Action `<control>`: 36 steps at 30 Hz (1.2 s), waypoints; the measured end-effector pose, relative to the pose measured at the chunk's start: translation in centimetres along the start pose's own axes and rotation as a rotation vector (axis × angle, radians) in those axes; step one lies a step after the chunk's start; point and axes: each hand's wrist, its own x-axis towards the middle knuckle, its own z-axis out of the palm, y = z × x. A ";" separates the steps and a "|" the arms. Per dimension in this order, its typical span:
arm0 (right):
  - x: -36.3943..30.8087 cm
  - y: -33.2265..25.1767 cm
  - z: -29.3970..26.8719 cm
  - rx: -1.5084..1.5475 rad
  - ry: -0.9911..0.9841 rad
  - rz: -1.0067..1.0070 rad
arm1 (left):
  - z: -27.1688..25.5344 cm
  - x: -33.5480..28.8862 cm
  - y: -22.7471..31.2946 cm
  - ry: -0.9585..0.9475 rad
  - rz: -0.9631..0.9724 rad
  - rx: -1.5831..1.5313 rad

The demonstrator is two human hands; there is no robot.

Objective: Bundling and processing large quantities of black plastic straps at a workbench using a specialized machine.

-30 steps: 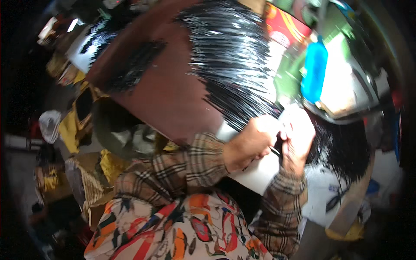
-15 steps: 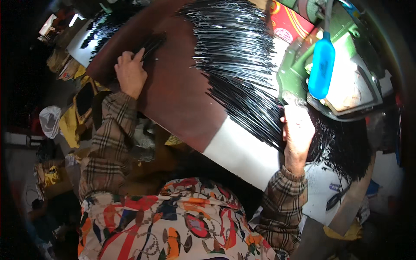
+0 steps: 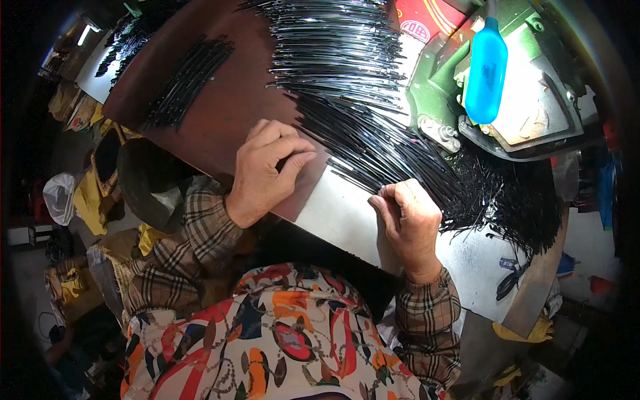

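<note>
Thin black rods (image 3: 373, 137) lie in a slanting layer between my hands, on a brown and pale work surface. At the near edge of this layer, my right hand (image 3: 410, 223) pinches the end of one or a few rods between thumb and fingertips. My left hand (image 3: 267, 167) hovers over the brown sheet (image 3: 233, 113), left of the rods. Its fingers are curled and the thumb tip is close to the index tip; whether anything thin is between them I cannot make out. A small separate batch of rods (image 3: 190, 80) rests on the brown sheet farther left.
A thick row of shiny rods (image 3: 337, 50) stretches across the back. To the right stand a green machine (image 3: 427, 100) and a hanging blue cylinder (image 3: 487, 73). Tangled black pieces (image 3: 520, 207) heap below it. A red box (image 3: 430, 17) sits behind.
My left hand has come right and nearer, away from the small batch, which now lies spread out. My right hand has moved left and nearer, to the near edge of the slanting rods.
</note>
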 end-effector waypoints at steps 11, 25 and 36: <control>0.0 -0.4 -0.3 0.078 0.101 0.020 | 3.7 -1.5 4.6 -0.170 -0.458 -0.521; -3.3 11.8 -9.6 -0.245 0.717 0.509 | 6.5 0.0 6.0 -0.243 -0.365 -0.712; -1.6 10.0 -9.5 -0.431 0.725 0.131 | 6.0 4.3 7.5 -0.379 -0.417 -0.695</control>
